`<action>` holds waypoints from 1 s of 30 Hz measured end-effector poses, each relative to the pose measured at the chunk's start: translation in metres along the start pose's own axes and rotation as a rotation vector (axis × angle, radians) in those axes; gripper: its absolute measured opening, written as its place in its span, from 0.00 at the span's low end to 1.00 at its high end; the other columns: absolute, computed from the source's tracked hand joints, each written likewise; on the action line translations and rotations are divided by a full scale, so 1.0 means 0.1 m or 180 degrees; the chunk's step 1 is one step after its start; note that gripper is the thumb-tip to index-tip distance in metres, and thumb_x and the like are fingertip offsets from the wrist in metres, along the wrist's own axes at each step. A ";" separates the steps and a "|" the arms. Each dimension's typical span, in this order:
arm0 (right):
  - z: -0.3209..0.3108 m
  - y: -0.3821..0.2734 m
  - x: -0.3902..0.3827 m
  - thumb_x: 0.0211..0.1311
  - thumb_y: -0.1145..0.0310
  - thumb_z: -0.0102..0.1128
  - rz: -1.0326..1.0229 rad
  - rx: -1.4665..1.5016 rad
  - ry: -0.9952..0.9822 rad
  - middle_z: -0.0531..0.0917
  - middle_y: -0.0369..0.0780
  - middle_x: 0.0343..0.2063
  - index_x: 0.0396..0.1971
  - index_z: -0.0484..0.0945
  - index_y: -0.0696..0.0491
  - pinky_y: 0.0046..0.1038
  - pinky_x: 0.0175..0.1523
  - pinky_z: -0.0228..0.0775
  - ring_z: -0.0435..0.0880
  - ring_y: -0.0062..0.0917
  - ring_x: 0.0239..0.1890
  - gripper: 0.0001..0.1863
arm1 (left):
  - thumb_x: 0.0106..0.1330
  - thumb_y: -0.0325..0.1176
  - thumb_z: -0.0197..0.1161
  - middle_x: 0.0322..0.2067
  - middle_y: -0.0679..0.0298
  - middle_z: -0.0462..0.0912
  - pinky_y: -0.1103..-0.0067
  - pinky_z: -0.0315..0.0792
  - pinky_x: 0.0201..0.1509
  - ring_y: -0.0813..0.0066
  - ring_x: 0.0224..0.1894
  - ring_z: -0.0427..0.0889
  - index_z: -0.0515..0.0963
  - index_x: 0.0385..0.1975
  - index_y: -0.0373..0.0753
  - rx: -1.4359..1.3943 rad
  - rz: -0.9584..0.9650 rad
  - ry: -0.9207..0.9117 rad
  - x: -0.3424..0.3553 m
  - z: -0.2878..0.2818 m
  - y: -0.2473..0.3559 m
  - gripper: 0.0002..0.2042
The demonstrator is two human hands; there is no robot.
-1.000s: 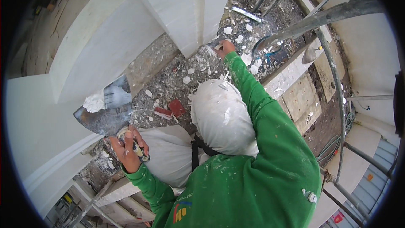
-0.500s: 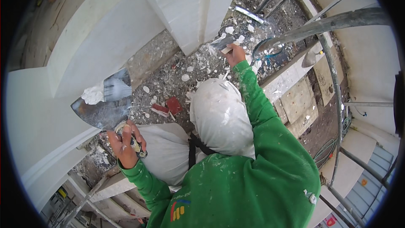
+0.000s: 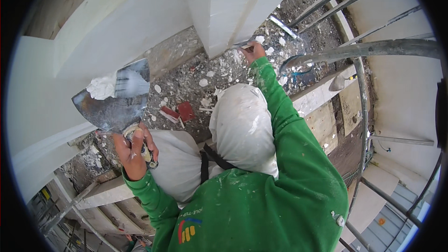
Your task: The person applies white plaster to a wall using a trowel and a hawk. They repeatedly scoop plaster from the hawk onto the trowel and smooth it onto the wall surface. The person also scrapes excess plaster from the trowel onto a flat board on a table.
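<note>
My left hand (image 3: 137, 151) grips the handle of a wide steel putty knife (image 3: 107, 112), its blade turned up and carrying a lump of white compound (image 3: 101, 88) beside a smeared patch. My right hand (image 3: 253, 52), arm stretched forward, pinches a smaller scraper (image 3: 243, 45) at the lower edge of a white column (image 3: 221, 14); much of that blade is hidden. My white-covered knees are below me, over dirty ground (image 3: 191, 93) scattered with white flakes and red broken pieces (image 3: 185, 112).
Metal scaffold pipes (image 3: 364, 49) arch and cross at the right, near a ledge (image 3: 322, 91) with a trowel (image 3: 337, 84) on it. A pale curved wall (image 3: 116, 23) stands at the upper left. A metal bar (image 3: 284, 26) lies near the column. More framing (image 3: 70, 210) is at lower left.
My right hand shifted right from the column, then back left against its lower edge with the scraper. My left hand and wide knife rose slightly in view. The whole view has tilted slightly.
</note>
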State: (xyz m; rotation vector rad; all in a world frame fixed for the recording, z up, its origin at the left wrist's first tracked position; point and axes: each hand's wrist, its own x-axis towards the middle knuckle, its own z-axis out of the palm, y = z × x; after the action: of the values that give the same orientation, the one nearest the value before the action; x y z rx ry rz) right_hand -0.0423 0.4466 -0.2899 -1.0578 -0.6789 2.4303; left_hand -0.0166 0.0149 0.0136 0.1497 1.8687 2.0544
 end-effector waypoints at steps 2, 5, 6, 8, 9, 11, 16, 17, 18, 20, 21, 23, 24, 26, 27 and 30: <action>0.20 -0.17 -0.15 0.54 0.79 0.46 -0.0364 -0.0377 -0.0338 0.72 0.50 0.42 0.41 0.67 0.65 0.56 0.59 0.69 0.74 0.43 0.48 0.13 | 0.69 0.26 0.50 0.27 0.57 0.70 0.81 0.66 0.13 0.76 0.19 0.69 0.62 0.48 0.32 -0.0089 -0.0052 -0.0069 0.04 0.00 -0.02 0.11; 0.55 -0.57 -0.50 0.57 0.78 0.47 -0.0270 -0.0121 -0.0399 0.72 0.52 0.45 0.46 0.65 0.66 0.53 0.61 0.69 0.73 0.44 0.52 0.16 | 0.69 0.27 0.50 0.27 0.58 0.70 0.82 0.66 0.12 0.77 0.20 0.69 0.62 0.49 0.33 -0.0077 -0.0066 -0.0077 0.06 0.02 -0.03 0.11; 0.67 -0.70 -0.64 0.58 0.78 0.47 -0.0282 -0.0112 -0.0503 0.71 0.52 0.46 0.46 0.65 0.67 0.52 0.61 0.69 0.73 0.45 0.52 0.16 | 0.70 0.28 0.50 0.26 0.58 0.70 0.83 0.65 0.12 0.77 0.19 0.69 0.62 0.48 0.32 -0.0066 -0.0052 -0.0079 0.07 0.03 -0.04 0.12; 0.92 -0.95 -0.90 0.60 0.78 0.47 -0.0331 -0.0105 -0.0740 0.70 0.53 0.47 0.49 0.63 0.69 0.50 0.63 0.68 0.71 0.47 0.54 0.18 | 0.70 0.29 0.50 0.25 0.59 0.70 0.83 0.64 0.11 0.78 0.18 0.68 0.62 0.48 0.32 -0.0114 -0.0040 -0.0139 0.08 0.04 -0.04 0.12; 1.04 -1.05 -1.02 0.60 0.78 0.47 -0.0385 -0.0181 -0.0718 0.70 0.53 0.48 0.49 0.63 0.69 0.50 0.63 0.68 0.71 0.47 0.54 0.18 | 0.70 0.29 0.50 0.26 0.59 0.70 0.83 0.64 0.11 0.78 0.19 0.68 0.62 0.48 0.32 -0.0166 -0.0043 -0.0187 0.10 0.04 -0.05 0.12; 1.25 -1.23 -1.25 0.61 0.78 0.47 -0.0445 -0.0181 -0.0775 0.70 0.53 0.48 0.49 0.62 0.70 0.50 0.63 0.67 0.70 0.47 0.55 0.18 | 0.70 0.28 0.50 0.28 0.58 0.70 0.83 0.65 0.12 0.78 0.20 0.69 0.61 0.49 0.33 -0.0296 -0.0065 -0.0378 0.14 0.03 -0.07 0.12; 1.78 -1.80 -1.73 0.62 0.77 0.49 -0.0516 -0.0251 -0.1236 0.67 0.55 0.50 0.50 0.61 0.68 0.51 0.64 0.65 0.68 0.48 0.57 0.18 | 0.70 0.27 0.50 0.32 0.58 0.71 0.83 0.68 0.15 0.79 0.24 0.70 0.60 0.50 0.34 -0.0412 -0.0246 -0.0904 0.27 -0.03 -0.15 0.12; 1.90 -1.93 -1.84 0.62 0.77 0.50 -0.0570 -0.0328 -0.1352 0.67 0.56 0.51 0.51 0.61 0.68 0.52 0.65 0.65 0.67 0.48 0.58 0.19 | 0.70 0.28 0.50 0.32 0.58 0.71 0.83 0.68 0.15 0.79 0.24 0.70 0.61 0.49 0.34 -0.0409 -0.0237 -0.0971 0.28 -0.02 -0.17 0.12; 2.02 -2.04 -1.97 0.62 0.77 0.51 -0.0750 -0.0449 -0.1374 0.67 0.55 0.52 0.51 0.61 0.68 0.52 0.65 0.64 0.66 0.47 0.59 0.20 | 0.70 0.28 0.50 0.33 0.58 0.71 0.83 0.68 0.16 0.79 0.24 0.70 0.61 0.49 0.34 -0.0407 -0.0196 -0.1047 0.30 -0.02 -0.18 0.12; 2.25 -2.35 -2.26 0.64 0.76 0.51 -0.0975 -0.0945 -0.1535 0.68 0.55 0.49 0.53 0.60 0.70 0.44 0.65 0.66 0.70 0.42 0.54 0.21 | 0.71 0.29 0.50 0.31 0.58 0.71 0.83 0.67 0.15 0.78 0.23 0.70 0.61 0.47 0.34 -0.0422 -0.0146 -0.1117 0.32 -0.01 -0.21 0.10; 2.37 -2.47 -2.39 0.64 0.76 0.51 -0.1116 -0.1373 -0.1760 0.71 0.53 0.46 0.52 0.61 0.69 0.42 0.65 0.68 0.72 0.40 0.52 0.20 | 0.71 0.30 0.50 0.29 0.58 0.70 0.83 0.66 0.14 0.78 0.22 0.70 0.61 0.45 0.34 -0.0429 -0.0149 -0.1110 0.32 -0.01 -0.21 0.10; 2.46 -2.61 -2.61 0.57 0.68 0.62 -0.1676 -0.1568 -0.1996 0.68 0.55 0.53 0.55 0.61 0.68 0.52 0.69 0.53 0.66 0.46 0.59 0.30 | 0.72 0.32 0.49 0.29 0.58 0.70 0.82 0.67 0.14 0.77 0.21 0.70 0.60 0.48 0.35 -0.0616 -0.0199 -0.1291 0.33 -0.01 -0.21 0.12; 2.45 -2.62 -2.74 0.53 0.64 0.67 -0.1956 -0.1652 -0.2116 0.66 0.55 0.57 0.56 0.61 0.67 0.57 0.71 0.46 0.63 0.48 0.62 0.35 | 0.72 0.32 0.49 0.30 0.57 0.70 0.82 0.68 0.15 0.77 0.23 0.71 0.58 0.52 0.35 -0.0787 -0.0232 -0.1482 0.33 -0.01 -0.21 0.14; 2.38 -2.53 -2.95 0.59 0.74 0.57 -0.2204 -0.1333 -0.1942 0.73 0.51 0.45 0.50 0.66 0.67 0.43 0.61 0.64 0.72 0.40 0.50 0.20 | 0.72 0.34 0.49 0.32 0.57 0.71 0.82 0.70 0.17 0.77 0.23 0.71 0.55 0.58 0.36 -0.1159 -0.0284 -0.1869 0.33 -0.01 -0.19 0.19; 2.35 -2.47 -3.07 0.62 0.80 0.51 -0.2337 -0.1176 -0.1882 0.76 0.48 0.39 0.47 0.69 0.67 0.36 0.56 0.73 0.77 0.36 0.44 0.14 | 0.72 0.35 0.49 0.31 0.56 0.71 0.81 0.70 0.16 0.76 0.23 0.71 0.54 0.59 0.36 -0.1378 -0.0277 -0.2064 0.32 0.01 -0.19 0.20; 1.99 -1.73 -3.60 0.62 0.81 0.50 -0.3835 -0.2035 -0.1473 0.80 0.45 0.35 0.37 0.75 0.63 0.28 0.45 0.73 0.80 0.28 0.35 0.06 | 0.73 0.37 0.48 0.30 0.55 0.70 0.80 0.69 0.16 0.74 0.21 0.72 0.52 0.62 0.36 -0.2173 -0.0611 -0.2636 0.29 0.07 -0.19 0.23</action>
State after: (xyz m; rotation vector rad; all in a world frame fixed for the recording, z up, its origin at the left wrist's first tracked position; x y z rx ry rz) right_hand 0.0635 0.3394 0.1298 -0.0619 -1.6892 1.3534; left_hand -0.0380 0.0324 -0.0088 0.5155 0.6382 1.9342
